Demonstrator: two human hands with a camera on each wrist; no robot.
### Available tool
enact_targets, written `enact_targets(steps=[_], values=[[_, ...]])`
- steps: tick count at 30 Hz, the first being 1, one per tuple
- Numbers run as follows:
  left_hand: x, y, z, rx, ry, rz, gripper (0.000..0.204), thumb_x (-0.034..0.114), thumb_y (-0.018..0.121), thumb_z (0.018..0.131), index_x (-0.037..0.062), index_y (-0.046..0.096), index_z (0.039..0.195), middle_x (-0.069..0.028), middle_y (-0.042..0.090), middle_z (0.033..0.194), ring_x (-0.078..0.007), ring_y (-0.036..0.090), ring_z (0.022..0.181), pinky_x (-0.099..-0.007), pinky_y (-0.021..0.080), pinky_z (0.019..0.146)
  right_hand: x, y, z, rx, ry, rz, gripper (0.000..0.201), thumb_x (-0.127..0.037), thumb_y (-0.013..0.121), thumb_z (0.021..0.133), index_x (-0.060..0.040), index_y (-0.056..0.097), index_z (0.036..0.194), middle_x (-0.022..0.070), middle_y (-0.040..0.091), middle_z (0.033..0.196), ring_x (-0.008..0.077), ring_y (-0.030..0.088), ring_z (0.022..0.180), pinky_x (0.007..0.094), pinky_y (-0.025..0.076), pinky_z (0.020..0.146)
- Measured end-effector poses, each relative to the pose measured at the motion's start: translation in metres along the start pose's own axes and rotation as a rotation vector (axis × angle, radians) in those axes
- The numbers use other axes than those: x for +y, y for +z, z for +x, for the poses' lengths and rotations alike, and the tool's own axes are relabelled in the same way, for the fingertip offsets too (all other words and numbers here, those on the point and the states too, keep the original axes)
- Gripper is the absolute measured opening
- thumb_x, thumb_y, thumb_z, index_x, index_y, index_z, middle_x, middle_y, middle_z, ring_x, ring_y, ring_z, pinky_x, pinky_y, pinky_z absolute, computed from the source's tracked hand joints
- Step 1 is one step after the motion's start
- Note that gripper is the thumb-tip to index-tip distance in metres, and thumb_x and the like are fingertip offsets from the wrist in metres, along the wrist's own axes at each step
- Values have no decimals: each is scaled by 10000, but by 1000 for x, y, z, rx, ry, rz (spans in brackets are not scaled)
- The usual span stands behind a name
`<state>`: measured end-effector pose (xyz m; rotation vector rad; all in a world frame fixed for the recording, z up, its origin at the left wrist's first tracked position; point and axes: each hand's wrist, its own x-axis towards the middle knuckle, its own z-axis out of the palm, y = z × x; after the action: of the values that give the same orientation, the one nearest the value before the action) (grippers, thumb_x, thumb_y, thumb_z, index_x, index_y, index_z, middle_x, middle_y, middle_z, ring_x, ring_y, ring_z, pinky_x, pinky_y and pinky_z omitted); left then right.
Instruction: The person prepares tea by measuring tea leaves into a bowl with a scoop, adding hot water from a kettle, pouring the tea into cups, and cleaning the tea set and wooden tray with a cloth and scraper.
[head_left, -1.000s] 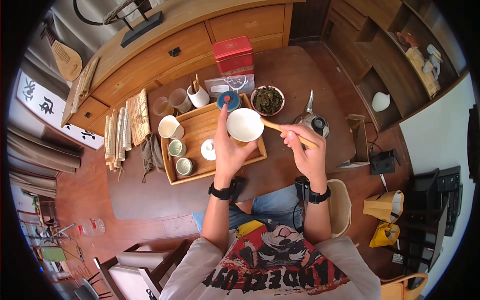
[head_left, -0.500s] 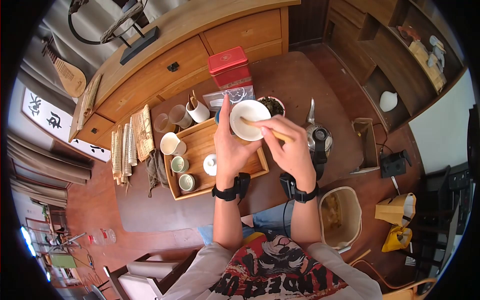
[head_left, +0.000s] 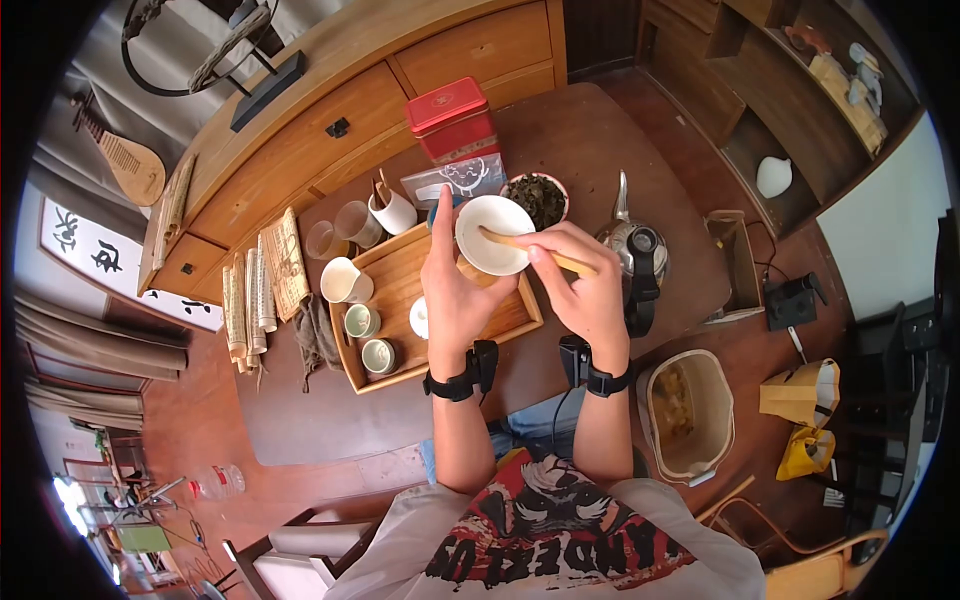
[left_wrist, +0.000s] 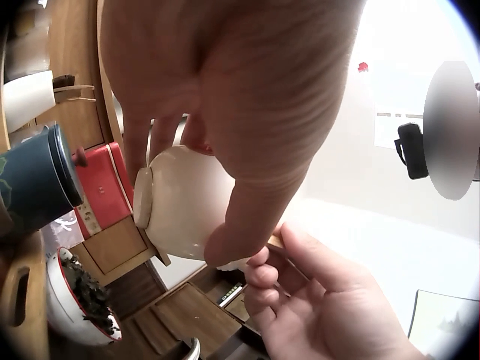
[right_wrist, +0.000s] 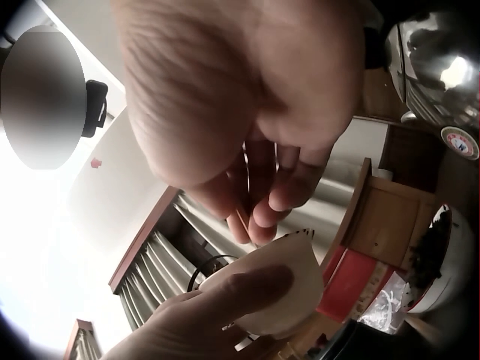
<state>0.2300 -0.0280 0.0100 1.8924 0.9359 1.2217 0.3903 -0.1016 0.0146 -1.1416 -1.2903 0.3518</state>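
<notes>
Above the bamboo tray (head_left: 392,280), my left hand (head_left: 458,295) grips a white bowl (head_left: 486,258), its opening tilted toward the head camera. In the left wrist view, the thumb presses the bowl's outer wall (left_wrist: 191,199) near the foot. My right hand (head_left: 585,295) pinches a slim wooden spoon (head_left: 505,239), whose tip reaches inside the bowl. A white lid (head_left: 419,316) lies on the tray beside my left hand. Behind the held bowl stands a blue jar (left_wrist: 30,184), and another bowl holds dark tea leaves (head_left: 537,198).
Green cups (head_left: 379,356) and a white pitcher (head_left: 345,281) stand on the tray's left side. A glass kettle (head_left: 622,240) is right of my right hand. The red tin (head_left: 450,115) stands at the back. A bin (head_left: 725,420) sits below the table's right front.
The right hand has moved left and forward over the bowl. The spoon, earlier across the bowl's right rim, now has its tip inside. The left hand still holds the bowl.
</notes>
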Motion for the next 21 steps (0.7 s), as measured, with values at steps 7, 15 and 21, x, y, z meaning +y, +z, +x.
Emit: enact_targets(steps=[7, 15, 21], values=[[-2, 0, -5, 27, 29, 116, 1226, 7, 939, 730, 63, 278, 1761, -179, 699, 1468, -362, 724, 1286, -437, 594, 1060, -22, -2, -9, 113, 46, 60, 128, -7, 696, 1051, 27, 809, 1101, 127, 798, 956, 190, 777, 828, 309, 580, 739], [-2, 7, -11, 32, 34, 137, 1219, 52, 983, 731, 51, 312, 1749, -181, 685, 1496, -308, 711, 1324, -422, 584, 1105, -21, 9, -16, 103, 35, 54, 180, -38, 657, 1093, 49, 811, 1128, 108, 805, 952, 120, 750, 794, 257, 566, 698], [-8, 10, -13, 39, 68, 222, 1212, 56, 985, 732, 54, 321, 1746, -158, 696, 1504, -329, 711, 1329, -417, 590, 1035, -32, 5, -20, 114, 5, 1, 181, -31, 649, 1094, 58, 803, 1128, 115, 800, 966, 121, 742, 789, 257, 566, 701]])
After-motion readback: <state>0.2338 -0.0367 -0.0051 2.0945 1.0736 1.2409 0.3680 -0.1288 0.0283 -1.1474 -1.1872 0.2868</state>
